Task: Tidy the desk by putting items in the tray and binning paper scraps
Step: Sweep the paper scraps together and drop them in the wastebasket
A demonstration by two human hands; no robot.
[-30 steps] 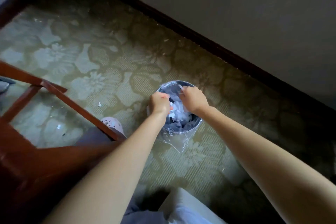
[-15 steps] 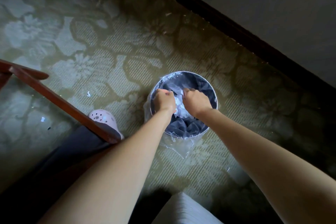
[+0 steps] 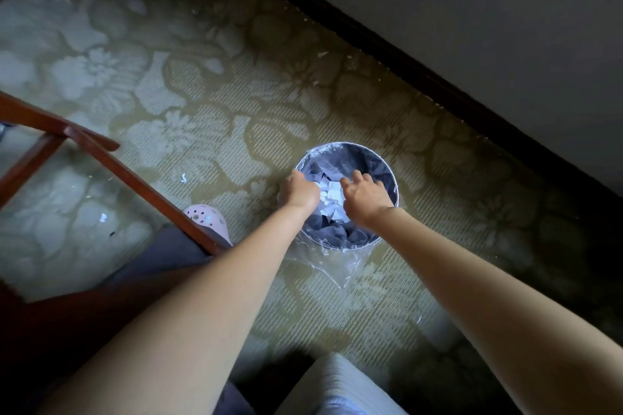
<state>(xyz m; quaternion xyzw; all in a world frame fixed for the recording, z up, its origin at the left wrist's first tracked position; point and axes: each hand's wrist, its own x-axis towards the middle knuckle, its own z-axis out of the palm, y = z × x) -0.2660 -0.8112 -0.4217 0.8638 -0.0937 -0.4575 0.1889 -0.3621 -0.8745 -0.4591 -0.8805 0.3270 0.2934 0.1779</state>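
Both hands over the bin (image 3: 387,175) on the carpet. Left hand (image 3: 298,190) curled at the rim; cannot tell if it grips anything. Right hand (image 3: 364,195) fingers spread, released. Scraps (image 3: 328,194) lie inside the bin between them. Binning step looks near done. Stray scraps (image 3: 183,177) on the carpet likely need picking next.
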